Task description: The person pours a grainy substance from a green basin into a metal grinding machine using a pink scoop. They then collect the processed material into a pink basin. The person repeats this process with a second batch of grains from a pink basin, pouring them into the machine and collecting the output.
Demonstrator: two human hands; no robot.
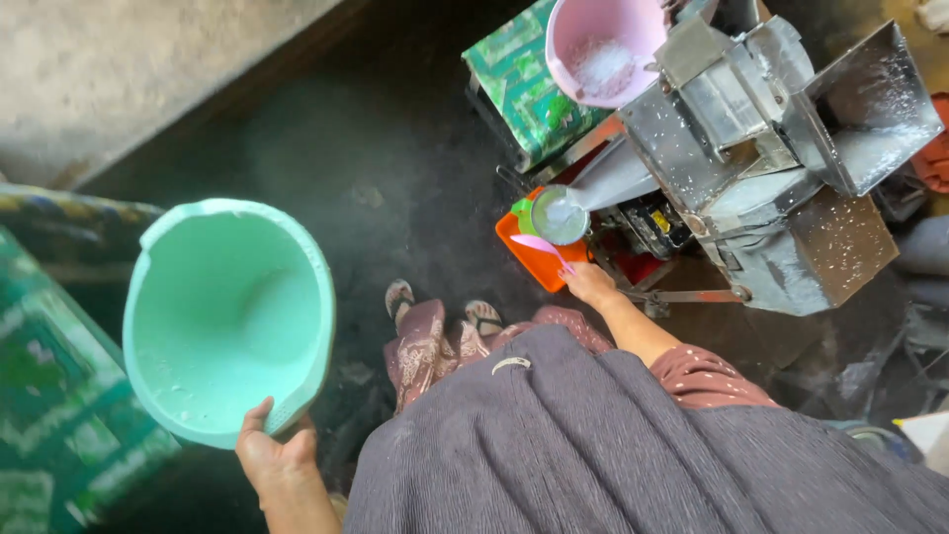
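My left hand grips the rim of a large mint-green plastic basin, held tilted with its wet inside facing up. My right hand reaches forward and holds a pink spoon by its handle. The spoon's bowl lies at a small round metal cup with white liquid in it. The cup stands under the metal spout of a steel grinding machine, above an orange tray.
A pink basin with white powder rests on a green patterned box beside the machine. More green patterned cloth lies at the left. My sandalled feet stand on a dark floor. A concrete ledge runs at top left.
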